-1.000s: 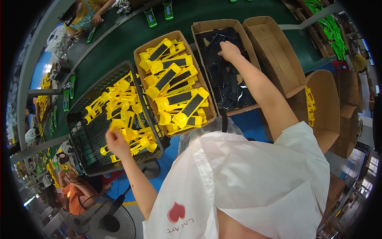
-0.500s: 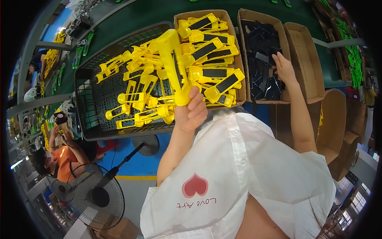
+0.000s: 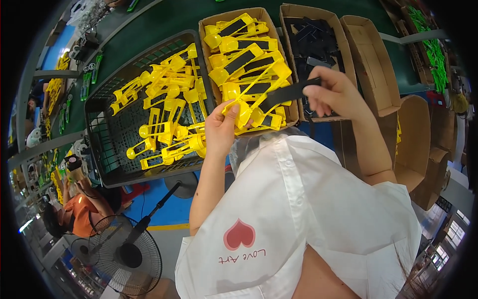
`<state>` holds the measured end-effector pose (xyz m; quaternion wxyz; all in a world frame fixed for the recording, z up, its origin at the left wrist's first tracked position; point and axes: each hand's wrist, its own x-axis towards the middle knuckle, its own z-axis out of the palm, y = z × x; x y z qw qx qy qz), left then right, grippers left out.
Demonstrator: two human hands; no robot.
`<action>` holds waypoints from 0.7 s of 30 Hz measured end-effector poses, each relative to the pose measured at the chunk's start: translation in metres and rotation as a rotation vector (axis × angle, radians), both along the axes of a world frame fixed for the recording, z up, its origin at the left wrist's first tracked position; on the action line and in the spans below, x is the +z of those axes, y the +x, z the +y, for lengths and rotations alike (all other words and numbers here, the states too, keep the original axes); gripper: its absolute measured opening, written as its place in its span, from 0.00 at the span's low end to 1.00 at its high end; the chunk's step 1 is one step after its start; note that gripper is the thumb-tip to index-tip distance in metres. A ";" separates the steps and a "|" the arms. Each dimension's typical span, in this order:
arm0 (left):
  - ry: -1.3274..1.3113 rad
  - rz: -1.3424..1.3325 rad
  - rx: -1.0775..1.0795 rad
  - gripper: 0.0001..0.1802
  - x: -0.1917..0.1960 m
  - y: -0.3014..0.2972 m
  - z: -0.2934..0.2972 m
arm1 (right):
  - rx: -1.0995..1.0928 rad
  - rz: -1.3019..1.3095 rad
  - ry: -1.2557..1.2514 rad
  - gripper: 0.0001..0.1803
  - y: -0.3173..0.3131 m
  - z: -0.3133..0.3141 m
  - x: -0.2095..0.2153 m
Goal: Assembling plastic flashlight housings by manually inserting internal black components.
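Note:
My left hand (image 3: pixel 221 127) grips a yellow plastic frame (image 3: pixel 242 114) by its rounded end, tilted up and to the right. My right hand (image 3: pixel 336 92) pinches a flat black strip (image 3: pixel 290 94) between thumb and fingers. The strip's far end reaches the frame's opening; whether they touch, I cannot tell. Behind the frame, a cardboard box (image 3: pixel 211 21) holds several yellow frames with black strips in them. Beyond my right hand stands a cardboard box (image 3: pixel 334 41) of loose black strips. To the left, a dark plastic crate (image 3: pixel 94 137) holds more yellow frames.
Another cardboard box (image 3: pixel 371 60) stands on the right of the green table (image 3: pixel 164 22). Larger cartons (image 3: pixel 413 144) are below it. At the lower left are a black fan (image 3: pixel 129 254) and a person in orange (image 3: pixel 82 214). Green pieces (image 3: pixel 430 60) lie far right.
My right hand has come out of the strip box leftward with a black strip. My left hand has lowered the yellow frame and tipped it to the right. The view has shifted slightly.

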<state>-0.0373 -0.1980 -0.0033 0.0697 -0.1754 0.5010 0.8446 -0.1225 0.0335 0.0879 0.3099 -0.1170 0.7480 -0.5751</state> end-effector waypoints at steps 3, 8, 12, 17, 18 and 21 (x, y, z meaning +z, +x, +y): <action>-0.077 -0.007 -0.149 0.13 0.007 0.003 -0.005 | 0.040 -0.143 0.086 0.05 0.010 -0.021 -0.009; -0.049 -0.033 -0.223 0.12 0.010 0.003 -0.014 | 0.039 -0.163 0.079 0.09 0.016 -0.030 -0.034; -0.048 -0.032 -0.213 0.11 0.009 0.008 -0.018 | 0.056 -0.079 0.163 0.10 0.013 -0.029 -0.035; -0.112 -0.075 -0.198 0.12 0.004 0.002 -0.012 | 0.031 -0.022 0.304 0.11 0.013 -0.046 -0.043; -0.115 -0.078 -0.184 0.12 0.002 0.002 -0.012 | 0.050 0.014 0.395 0.11 0.012 -0.051 -0.045; -0.215 -0.063 -0.182 0.11 0.000 0.002 -0.012 | 0.140 0.402 0.692 0.16 0.012 -0.048 -0.064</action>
